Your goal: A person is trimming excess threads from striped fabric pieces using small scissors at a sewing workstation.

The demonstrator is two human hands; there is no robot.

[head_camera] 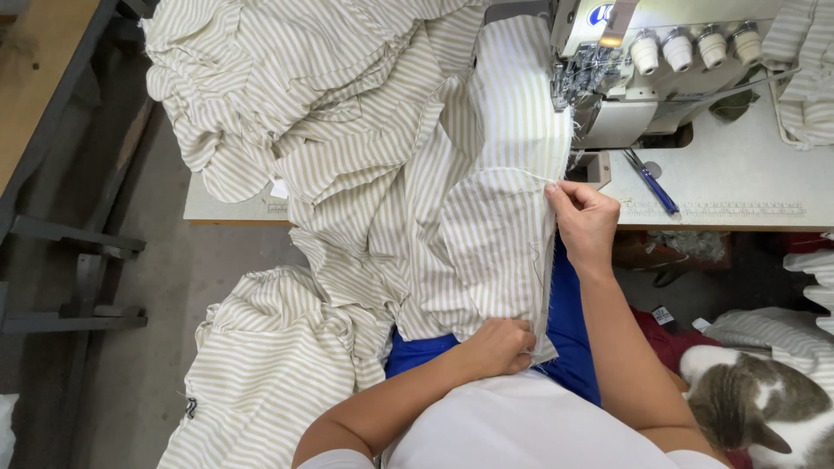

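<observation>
Striped fabric (486, 234) between both hands, sewing machine (660, 61) ahead, cat (764, 408) beside

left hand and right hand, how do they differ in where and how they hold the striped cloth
The left hand grips the striped cloth low, near the person's lap, fingers curled shut. The right hand pinches the same raw edge higher up, at the table edge just below the sewing machine. Both hold one edge, with the cloth stretched between them.

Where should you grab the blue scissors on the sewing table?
Take the scissors by the near end, coming from the table's front edge. They lie flat and slanted, far end pointing up toward the sewing machine, so the near end is clear. The right hand is closest.
</observation>
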